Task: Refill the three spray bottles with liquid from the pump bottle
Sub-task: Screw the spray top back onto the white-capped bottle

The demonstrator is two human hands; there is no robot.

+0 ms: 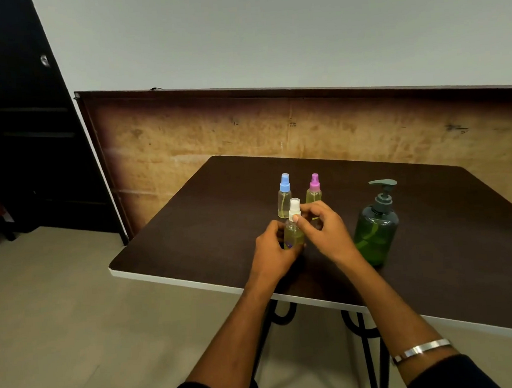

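Three small clear spray bottles with yellowish liquid stand on the dark table (456,270). The white-capped bottle (293,233) is nearest; my left hand (273,253) grips its body, while my right hand (323,230) pinches the neck just under its white cap (294,207). Behind it stand the blue-capped bottle (284,195) and the pink-capped bottle (313,193), both untouched. To the right stands the green pump bottle (375,233) with a grey pump head, partly filled.
The table's white front edge (194,286) runs diagonally toward me. A worn wooden board (213,130) leans on the wall behind. A dark door (19,120) is at the left, with grey floor below.
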